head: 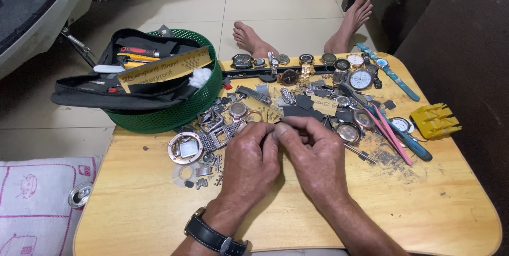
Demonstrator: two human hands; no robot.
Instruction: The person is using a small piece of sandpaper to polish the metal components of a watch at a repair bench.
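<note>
My left hand and my right hand meet over the middle of a small wooden table. Their fingertips pinch together around a small grey piece that I cannot make out. A black strap watch sits on my left wrist. Just left of my hands lie a round silver watch case and loose metal bracelet links. Beyond my fingers, scraps of dark sandpaper are scattered among watch parts.
A green basket holding a black tool pouch stands at the back left. Several watches line the far edge. Pink tweezers, a blue tool and a yellow holder lie right. Bare feet rest beyond.
</note>
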